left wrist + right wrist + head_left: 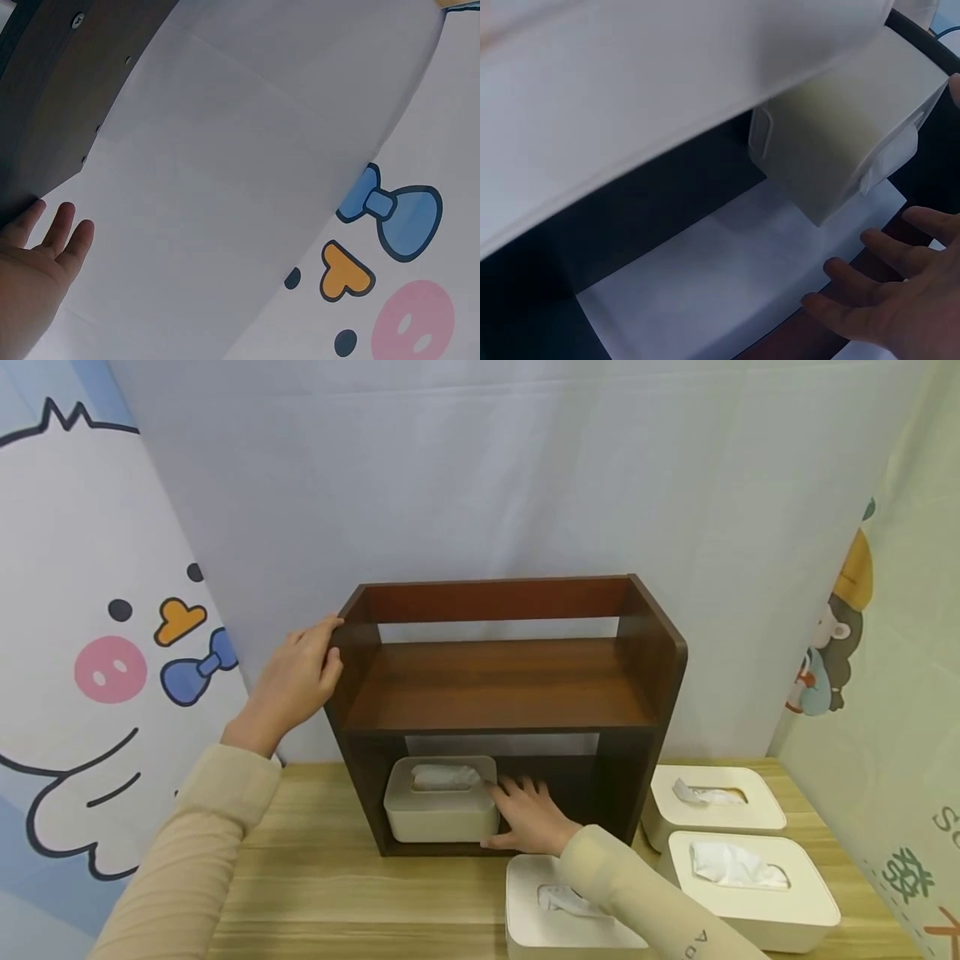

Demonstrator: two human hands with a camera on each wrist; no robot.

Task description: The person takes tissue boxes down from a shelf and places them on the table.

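A dark brown wooden shelf (495, 685) stands against the curtain. My left hand (300, 672) rests at the upper edge of its left side panel; in the left wrist view several fingers extend loosely past the panel's edge. A cream tissue box (442, 818) with a tissue in its slot sits at the left of the lower compartment. My right hand (531, 818) reaches in at that box's right end, fingers spread. The right wrist view shows the fingers (855, 285) apart from the box; whether the thumb touches it I cannot tell.
A cream tissue box (525, 910) lies on the wooden table below my right forearm, partly hidden. Two others, the rear one (712, 818) and the front one (757, 902), stand to the right of the shelf. Printed curtains (885, 760) hang around the table.
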